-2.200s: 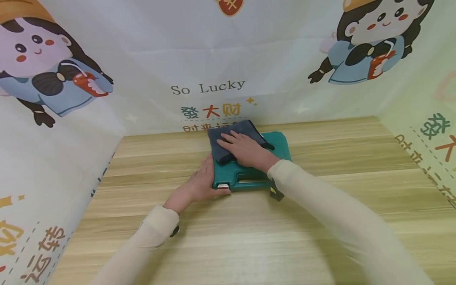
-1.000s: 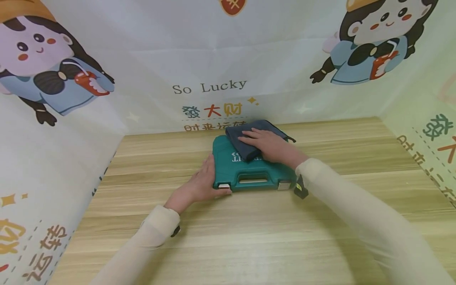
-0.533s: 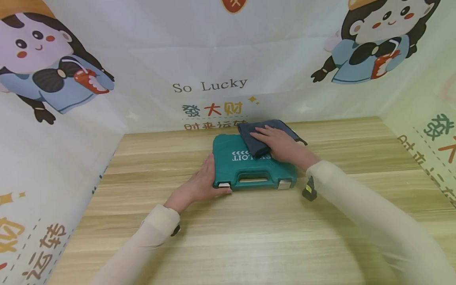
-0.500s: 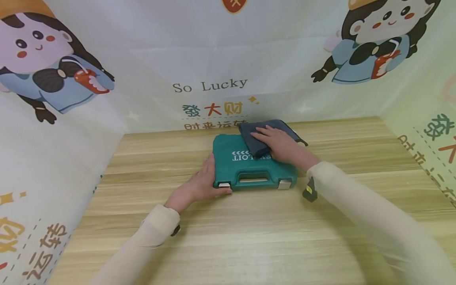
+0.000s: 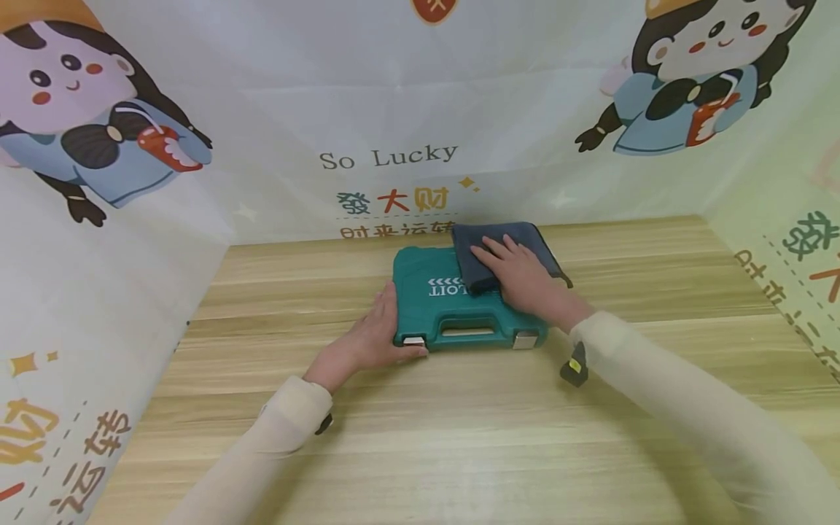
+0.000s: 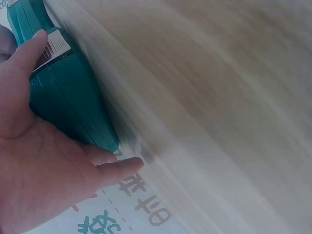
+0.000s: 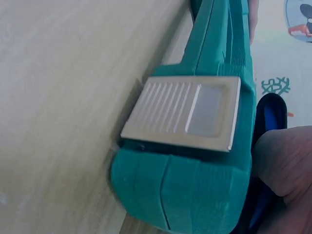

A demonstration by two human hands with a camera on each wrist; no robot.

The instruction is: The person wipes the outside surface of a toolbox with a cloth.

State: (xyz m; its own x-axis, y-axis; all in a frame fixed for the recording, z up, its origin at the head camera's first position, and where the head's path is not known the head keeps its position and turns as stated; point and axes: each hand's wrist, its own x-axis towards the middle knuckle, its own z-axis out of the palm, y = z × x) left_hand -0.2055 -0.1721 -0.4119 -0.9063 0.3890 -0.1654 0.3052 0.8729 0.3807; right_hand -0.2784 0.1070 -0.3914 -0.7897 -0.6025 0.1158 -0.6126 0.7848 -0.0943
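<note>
A teal plastic carry case (image 5: 426,313) lies flat on the table, its handle and two metal latches facing me. White lettering on its lid reads upside down, partly covered. My left hand (image 5: 370,335) braces the case's left end, fingers straight along the side and thumb by the left latch (image 6: 54,48). On the lid's right part lies a folded dark blue cloth (image 5: 469,237), reaching past the back edge. My right hand (image 5: 525,283) rests flat on this cloth with fingers spread. Close in the right wrist view is the right latch (image 7: 180,112).
The wood-grain table (image 5: 459,437) extends around the case on all sides. Behind it hangs a printed white backdrop (image 5: 282,146), close to the cloth's far edge. Similar printed sheets stand at the left and right. A dark wrist device (image 5: 574,368) hangs under my right cuff.
My right hand has slid the cloth rightward across the lid, uncovering its left part and some lettering, and has turned the cloth slightly. My left hand and the case have stayed put.
</note>
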